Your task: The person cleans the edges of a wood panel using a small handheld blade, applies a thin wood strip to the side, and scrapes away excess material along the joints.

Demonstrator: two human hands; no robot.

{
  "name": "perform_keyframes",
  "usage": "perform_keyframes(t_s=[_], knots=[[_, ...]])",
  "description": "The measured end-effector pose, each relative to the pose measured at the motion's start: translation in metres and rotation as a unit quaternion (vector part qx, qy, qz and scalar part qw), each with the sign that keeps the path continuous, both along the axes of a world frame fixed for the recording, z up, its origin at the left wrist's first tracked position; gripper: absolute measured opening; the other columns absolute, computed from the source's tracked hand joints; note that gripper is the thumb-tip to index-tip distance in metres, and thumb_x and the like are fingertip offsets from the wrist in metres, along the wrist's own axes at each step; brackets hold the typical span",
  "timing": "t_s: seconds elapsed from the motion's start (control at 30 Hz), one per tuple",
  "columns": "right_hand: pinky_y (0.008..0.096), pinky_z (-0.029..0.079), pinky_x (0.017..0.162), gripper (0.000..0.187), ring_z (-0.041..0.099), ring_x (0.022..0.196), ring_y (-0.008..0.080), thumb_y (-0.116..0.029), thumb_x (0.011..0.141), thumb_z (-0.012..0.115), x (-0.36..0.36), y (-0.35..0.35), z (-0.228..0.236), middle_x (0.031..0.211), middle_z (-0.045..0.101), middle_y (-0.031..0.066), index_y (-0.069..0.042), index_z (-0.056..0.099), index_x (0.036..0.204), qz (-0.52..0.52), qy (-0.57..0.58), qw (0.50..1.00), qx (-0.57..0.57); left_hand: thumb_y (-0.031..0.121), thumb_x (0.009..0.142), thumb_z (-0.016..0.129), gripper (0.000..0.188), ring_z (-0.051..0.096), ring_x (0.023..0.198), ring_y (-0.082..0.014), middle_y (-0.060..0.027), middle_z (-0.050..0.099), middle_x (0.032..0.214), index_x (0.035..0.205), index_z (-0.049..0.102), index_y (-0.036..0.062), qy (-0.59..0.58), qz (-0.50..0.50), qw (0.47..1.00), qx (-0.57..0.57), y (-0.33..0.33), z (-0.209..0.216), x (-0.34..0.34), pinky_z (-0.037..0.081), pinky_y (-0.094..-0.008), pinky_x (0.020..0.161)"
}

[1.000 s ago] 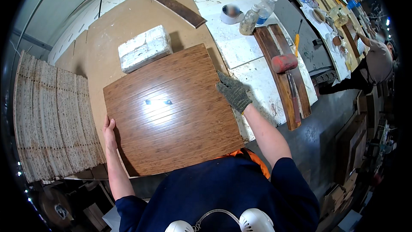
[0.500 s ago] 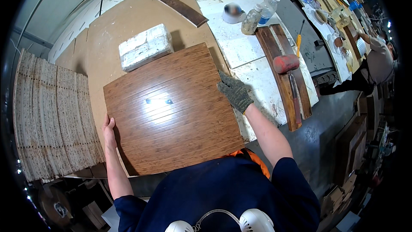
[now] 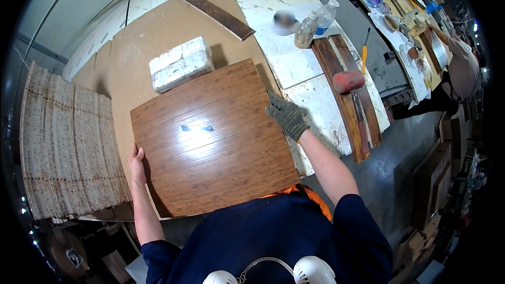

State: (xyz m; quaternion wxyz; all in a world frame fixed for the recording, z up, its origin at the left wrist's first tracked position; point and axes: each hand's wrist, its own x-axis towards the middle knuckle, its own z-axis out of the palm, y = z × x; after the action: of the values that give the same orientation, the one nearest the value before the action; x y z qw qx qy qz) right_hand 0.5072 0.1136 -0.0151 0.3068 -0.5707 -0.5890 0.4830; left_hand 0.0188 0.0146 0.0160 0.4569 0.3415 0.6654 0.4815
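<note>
A glossy brown wood panel (image 3: 221, 168) with parallel seams lies before me, its near edge close to my body. My bare left hand (image 3: 138, 165) grips the panel's left edge, with the thumb up at the rim and the other fingers mostly hidden. On the right edge, my right hand (image 3: 287, 117) in a dark knitted glove is closed around the side, and its fingertips are partly out of sight. Just beyond the panel's far edge sits a white wrapped block (image 3: 181, 64) on a sheet of brown cardboard (image 3: 142, 37).
At left stands a tall stack of speckled boards (image 3: 71, 147). A dark wood strip (image 3: 218, 14) lies on the cardboard. To the right are two bottles (image 3: 325, 18), wood planks (image 3: 342, 110), a red-headed mallet (image 3: 348, 81) and a yellow-handled screwdriver (image 3: 364, 58). Another person (image 3: 457, 68) works at the far-right bench.
The whole view has shifted slightly. Both hands keep the same hold on the panel's edges, and the panel shows no clear movement against the block and cardboard.
</note>
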Motion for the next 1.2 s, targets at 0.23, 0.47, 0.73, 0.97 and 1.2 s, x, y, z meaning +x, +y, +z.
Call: perform_keyframes(t_s=[0.23, 0.47, 0.73, 0.97, 1.2], knots=[[0.0335, 0.041, 0.104, 0.053, 0.054, 0.121, 0.0210, -0.024, 0.091, 0.063, 0.006, -0.006, 0.014, 0.135, 0.055, 0.0146, -0.001, 0.048, 0.137, -0.038, -0.073, 0.993, 0.078, 0.011, 0.090, 0.059, 0.056, 0.036, 0.137, -0.0286, -0.0188, 0.040, 0.147, 0.140, 0.040, -0.0054, 0.292, 0.053, 0.954, 0.037, -0.001, -0.016, -0.009, 0.030, -0.0374, 0.111], [0.0302, 0.051, 0.091, 0.040, 0.062, 0.108, 0.0167, -0.009, 0.087, 0.066, 0.046, -0.062, -0.016, 0.122, 0.064, 0.0127, 0.000, 0.058, 0.125, -0.160, 0.224, 0.961, 0.033, 0.017, 0.085, 0.070, 0.049, 0.045, 0.124, -0.0332, -0.0154, 0.052, 0.130, 0.131, 0.054, 0.0075, 0.536, -0.171, 0.814, 0.147, 0.028, 0.031, 0.104, 0.038, -0.0411, 0.105], [0.0301, 0.051, 0.090, 0.035, 0.064, 0.103, 0.0197, -0.007, 0.085, 0.068, 0.069, -0.121, -0.004, 0.115, 0.067, 0.0135, 0.001, 0.063, 0.119, -0.181, 0.116, 0.974, 0.070, 0.008, 0.079, 0.071, 0.034, 0.049, 0.117, -0.0335, -0.0130, 0.056, 0.124, 0.113, 0.068, 0.0124, 0.526, -0.291, 0.769, 0.219, 0.066, 0.022, 0.140, 0.043, -0.0426, 0.099], [0.0299, 0.051, 0.089, 0.031, 0.065, 0.100, 0.0184, -0.007, 0.086, 0.066, 0.072, -0.151, 0.000, 0.112, 0.068, 0.0122, 0.001, 0.065, 0.116, -0.221, 0.099, 0.968, 0.065, 0.005, 0.074, 0.073, 0.020, 0.051, 0.111, -0.0325, -0.0131, 0.059, 0.116, 0.093, 0.067, 0.0054, 0.486, -0.302, 0.791, 0.218, 0.076, 0.021, 0.137, 0.044, -0.0413, 0.095], [0.0310, 0.050, 0.091, 0.031, 0.065, 0.103, 0.0214, -0.012, 0.087, 0.066, 0.055, -0.167, 0.014, 0.113, 0.068, 0.0143, -0.001, 0.064, 0.116, -0.212, 0.052, 0.972, 0.084, 0.008, 0.075, 0.074, 0.019, 0.047, 0.111, -0.0325, -0.0134, 0.056, 0.112, 0.089, 0.062, 0.0052, 0.497, -0.332, 0.781, 0.182, 0.087, 0.024, 0.135, 0.041, -0.0417, 0.095]])
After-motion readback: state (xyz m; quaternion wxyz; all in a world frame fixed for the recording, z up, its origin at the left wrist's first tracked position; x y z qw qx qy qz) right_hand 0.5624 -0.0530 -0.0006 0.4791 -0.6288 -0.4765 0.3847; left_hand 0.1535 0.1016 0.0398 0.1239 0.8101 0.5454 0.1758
